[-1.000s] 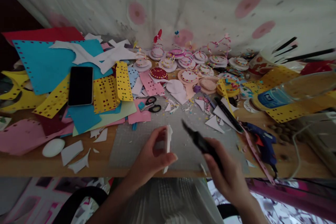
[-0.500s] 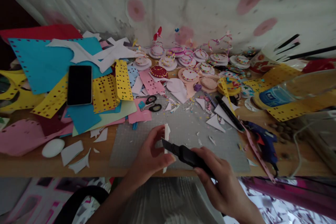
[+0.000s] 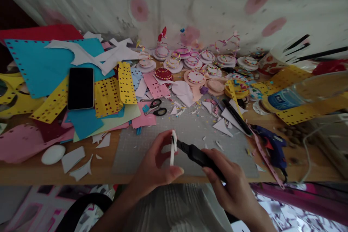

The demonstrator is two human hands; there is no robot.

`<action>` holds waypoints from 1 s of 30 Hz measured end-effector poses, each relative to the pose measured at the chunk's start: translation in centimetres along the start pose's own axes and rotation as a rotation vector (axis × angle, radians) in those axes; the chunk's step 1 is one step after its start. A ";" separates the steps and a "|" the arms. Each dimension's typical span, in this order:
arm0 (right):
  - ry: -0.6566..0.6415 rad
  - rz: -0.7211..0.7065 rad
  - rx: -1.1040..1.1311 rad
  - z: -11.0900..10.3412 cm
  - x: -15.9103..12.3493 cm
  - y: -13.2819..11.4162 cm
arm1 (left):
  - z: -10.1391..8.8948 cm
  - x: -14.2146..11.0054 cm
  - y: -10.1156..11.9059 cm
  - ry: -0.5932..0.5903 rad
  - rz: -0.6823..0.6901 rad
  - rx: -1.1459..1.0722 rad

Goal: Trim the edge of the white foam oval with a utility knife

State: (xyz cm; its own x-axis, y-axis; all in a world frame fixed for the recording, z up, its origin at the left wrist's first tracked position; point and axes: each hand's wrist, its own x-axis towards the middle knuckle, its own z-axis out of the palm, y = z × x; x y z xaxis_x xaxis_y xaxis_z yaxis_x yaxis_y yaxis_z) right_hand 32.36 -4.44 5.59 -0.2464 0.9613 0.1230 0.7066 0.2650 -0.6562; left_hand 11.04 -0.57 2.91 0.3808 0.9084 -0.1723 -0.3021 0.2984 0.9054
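My left hand (image 3: 159, 163) pinches a thin white foam piece (image 3: 172, 152) on edge, thumb at its lower end and fingers at the upper end. My right hand (image 3: 227, 177) is wrapped round a black utility knife (image 3: 199, 155), pointing left. The knife's blade meets the upper part of the white piece, and the tip is hidden there. Both hands are above the near edge of a grey cutting mat (image 3: 130, 152). White offcuts (image 3: 223, 127) are scattered on the mat beyond them.
Black-handled scissors (image 3: 157, 107) lie on pink foam. A phone (image 3: 81, 88) rests among coloured sheets at left. Decorated small foam hats (image 3: 195, 77) crowd the back. At right are a blue glue gun (image 3: 272, 145), a black marker (image 3: 236, 116) and a plastic bottle (image 3: 304, 94).
The knife has moved slightly up, its blade now against the white piece's upper part instead of beside its middle. The white piece has turned a little in my left hand.
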 end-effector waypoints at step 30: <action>0.344 0.556 0.215 0.6 0.3 4.6 | -3.7 -2.6 -1.3 -0.153 0.426 1.552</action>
State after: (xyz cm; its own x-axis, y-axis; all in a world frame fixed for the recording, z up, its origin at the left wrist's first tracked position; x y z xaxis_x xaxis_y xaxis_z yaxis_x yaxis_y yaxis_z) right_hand 35.18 -2.96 2.18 0.3648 0.9285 -0.0688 0.5109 -0.2614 -0.8190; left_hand 7.21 -2.29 0.74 0.6129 0.7788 0.1331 0.6898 -0.6096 0.3906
